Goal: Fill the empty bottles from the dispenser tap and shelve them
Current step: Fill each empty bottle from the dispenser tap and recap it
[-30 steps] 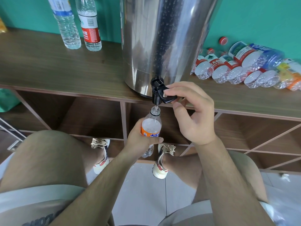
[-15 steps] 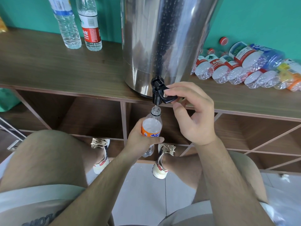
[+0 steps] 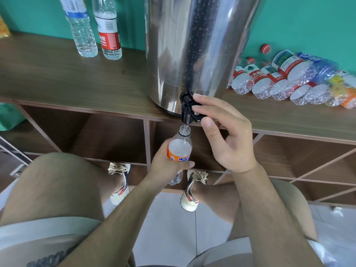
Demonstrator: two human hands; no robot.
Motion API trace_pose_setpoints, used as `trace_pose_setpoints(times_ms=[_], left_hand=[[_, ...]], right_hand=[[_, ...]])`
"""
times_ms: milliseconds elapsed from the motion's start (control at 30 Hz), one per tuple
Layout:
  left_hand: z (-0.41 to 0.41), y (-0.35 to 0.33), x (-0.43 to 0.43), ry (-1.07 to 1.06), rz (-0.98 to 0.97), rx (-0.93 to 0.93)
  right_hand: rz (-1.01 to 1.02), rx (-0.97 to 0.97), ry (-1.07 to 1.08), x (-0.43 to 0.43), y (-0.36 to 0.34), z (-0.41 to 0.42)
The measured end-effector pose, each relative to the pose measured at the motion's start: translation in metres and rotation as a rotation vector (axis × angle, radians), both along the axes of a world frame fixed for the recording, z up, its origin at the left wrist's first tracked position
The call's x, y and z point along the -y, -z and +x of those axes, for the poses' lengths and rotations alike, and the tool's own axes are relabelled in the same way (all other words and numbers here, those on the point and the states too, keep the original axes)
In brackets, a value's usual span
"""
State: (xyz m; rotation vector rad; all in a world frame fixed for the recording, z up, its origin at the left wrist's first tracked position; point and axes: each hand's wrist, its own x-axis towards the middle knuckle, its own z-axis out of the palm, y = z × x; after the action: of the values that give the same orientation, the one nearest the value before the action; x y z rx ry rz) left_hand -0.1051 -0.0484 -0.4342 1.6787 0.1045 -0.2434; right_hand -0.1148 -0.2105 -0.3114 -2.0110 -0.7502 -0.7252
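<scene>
A tall steel dispenser (image 3: 194, 49) stands on the wooden shelf top (image 3: 57, 78), its black tap (image 3: 186, 110) hanging over the front edge. My left hand (image 3: 165, 166) grips a clear bottle with an orange label (image 3: 180, 149) upright, its open mouth right under the spout. A thin stream of water runs from the spout into the bottle's neck. My right hand (image 3: 223, 135) pinches the tap's lever between thumb and fingers.
Two upright bottles (image 3: 96, 27) stand at the back left of the shelf top. Several empty bottles (image 3: 289, 81) lie on their sides to the right of the dispenser. Open wooden cubbies (image 3: 107, 137) sit below. My knees and shoes are close to the shelf.
</scene>
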Motion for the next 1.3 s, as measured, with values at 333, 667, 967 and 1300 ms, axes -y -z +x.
trace_pose_setpoints(times_ms=[333, 667, 967, 1300], left_hand=[[0.0016, 0.0009, -0.0003, 0.011, 0.019, -0.003], [0.0011, -0.0001, -0.0005, 0.009, 0.005, -0.004], [0.0022, 0.0020, -0.0016, -0.001, -0.005, -0.015], [0.0030, 0.0025, -0.0020, -0.005, 0.000, -0.014]], right_hand=[[-0.096, 0.049, 0.013, 0.0023, -0.0001, -0.0007], [-0.154, 0.109, 0.040, 0.0006, 0.0045, 0.0011], [-0.129, 0.088, 0.019, 0.0004, 0.0027, -0.0003], [-0.117, 0.075, 0.023, 0.0002, -0.0013, -0.0017]])
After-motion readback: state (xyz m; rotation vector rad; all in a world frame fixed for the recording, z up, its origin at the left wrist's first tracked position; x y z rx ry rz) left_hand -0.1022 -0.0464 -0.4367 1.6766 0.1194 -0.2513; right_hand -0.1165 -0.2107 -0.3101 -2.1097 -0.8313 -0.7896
